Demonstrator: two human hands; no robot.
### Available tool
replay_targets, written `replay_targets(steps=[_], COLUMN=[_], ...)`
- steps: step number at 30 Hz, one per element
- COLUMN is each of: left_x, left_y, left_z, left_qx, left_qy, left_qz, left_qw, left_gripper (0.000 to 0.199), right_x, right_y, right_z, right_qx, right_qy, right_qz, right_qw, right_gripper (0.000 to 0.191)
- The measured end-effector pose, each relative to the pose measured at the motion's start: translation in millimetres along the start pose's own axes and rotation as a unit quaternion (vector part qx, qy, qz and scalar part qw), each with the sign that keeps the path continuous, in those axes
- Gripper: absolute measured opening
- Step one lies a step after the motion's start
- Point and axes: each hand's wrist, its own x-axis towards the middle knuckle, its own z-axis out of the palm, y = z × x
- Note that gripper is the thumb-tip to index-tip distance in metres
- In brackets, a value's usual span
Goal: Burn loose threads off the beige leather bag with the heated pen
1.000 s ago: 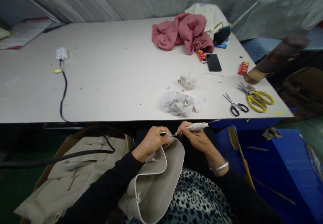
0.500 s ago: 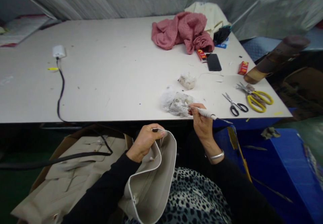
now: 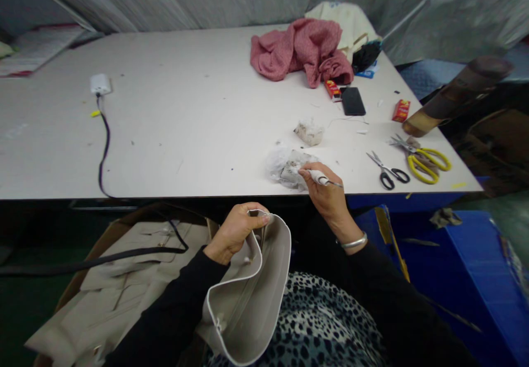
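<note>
My left hand (image 3: 238, 228) pinches the top rim of a beige bag (image 3: 268, 279), its mouth facing up, above my lap. In my right hand (image 3: 326, 193) is a thin tool with a white wrapped handle (image 3: 319, 177); a narrow metal end sticks out to the right, and its other end is hidden by my fingers. The fingertips are at the right side of a whitish, dirt-specked lump on clear plastic (image 3: 291, 167) at the table's front edge. A smaller whitish block (image 3: 309, 133) lies just behind it.
Black-handled scissors (image 3: 387, 171) and yellow-handled scissors (image 3: 425, 163) lie at the right, near a brown bottle (image 3: 454, 97). A phone (image 3: 353, 101) and pink cloth (image 3: 300, 50) are farther back. A cable (image 3: 103, 152) hangs over the front edge above a box of beige bags (image 3: 136, 273).
My right hand has moved slightly left and up, closer against the whitish lump, and the tool has turned in it. My left hand still holds the bag's rim in nearly the same place.
</note>
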Motion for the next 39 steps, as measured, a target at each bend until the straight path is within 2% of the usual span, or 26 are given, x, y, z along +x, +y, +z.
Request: replay_targets(steps=[2,4,6,8,9,12,19,25,30,34,39], left_x=[-1.2,-1.8,-1.7,-1.0,-0.7,-0.1,-1.2,-2.8,-2.5,-0.9,-4.5], left_y=[0.6,1.2,1.9,2.6,3.0,3.8,5.7,3.8,2.1,-2.4,-4.2], left_z=[-0.6,-1.3,-1.9,-2.3,-2.5,-2.9,-0.9,2.2,6.6,8.7,9.7], left_qx=[-0.006,-0.014,-0.021,-0.025,-0.027,-0.038,-0.045,-0.037,-0.038,-0.041,-0.015], left_qy=[-0.007,-0.017,-0.035,-0.055,-0.063,-0.08,-0.078,-0.087,-0.072,-0.063,-0.077], left_qz=[-0.004,-0.014,-0.03,-0.041,-0.044,-0.052,-0.066,-0.05,-0.037,-0.037,-0.018], left_qw=[1.0,1.0,0.999,0.997,0.997,0.995,0.994,0.994,0.996,0.996,0.997], left_gripper=[0.025,0.027,0.028,0.028,0.027,0.028,0.032,0.032,0.031,0.03,0.026], right_x=[-6.8,-18.2,-30.7,-40.7,-44.0,-47.5,-44.7,-46.3,-54.5,-62.4,-63.1], right_y=[-7.3,-16.6,-26.2,-34.1,-37.0,-41.4,-41.1,-40.8,-36.5,-32.2,-32.3], right_z=[-2.3,-4.3,-6.0,-7.9,-8.9,-11.5,-11.1,-7.1,2.5,3.1,-15.7], right_qx=[0.063,0.177,0.295,0.364,0.377,0.376,0.377,0.389,0.378,0.371,0.344], right_qy=[0.032,0.027,-0.031,-0.099,-0.122,-0.153,-0.175,-0.194,-0.186,-0.174,-0.263], right_qz=[0.038,0.11,0.172,0.195,0.195,0.19,0.18,0.187,0.191,0.161,0.088], right_qw=[0.997,0.978,0.939,0.905,0.897,0.894,0.892,0.881,0.887,0.898,0.897], right_gripper=[0.031,0.032,0.036,0.037,0.036,0.035,0.036,0.035,0.035,0.029,0.023])
